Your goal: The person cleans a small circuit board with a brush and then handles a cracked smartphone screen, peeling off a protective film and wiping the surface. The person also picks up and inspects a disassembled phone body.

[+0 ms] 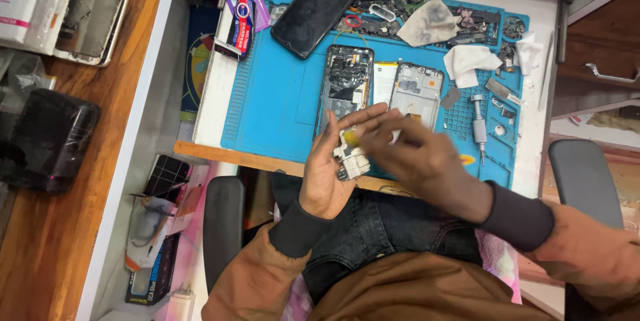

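While the left hand point(330, 168) stands palm-up over the near edge of the blue work mat point(273, 104), its fingers curl loosely round a small white phone part point(351, 160), which rests against the palm and fingertips just above the person's lap. Blurred with motion, the right hand point(417, 154) reaches across from the other side and meets that part, fingers bunched toward it; whether they pinch it or a small yellowish bit beside it, I cannot tell. Directly beyond the hands, two opened phone bodies lie side by side on the mat: a dark opened phone frame point(345, 84) with its boards showing, and a pale opened phone frame point(417, 91) next to a white battery point(385, 82). Farther back, a black smartphone point(317, 6) lies tilted, face up, near a red-and-black glue tube point(243, 20) at the mat's left corner. To the right sit crumpled white wipes point(467, 62), a metal screwdriver point(478, 124) and loose dark scraps. All this rests on a white table point(212, 101) set against a wooden counter point(60, 228).
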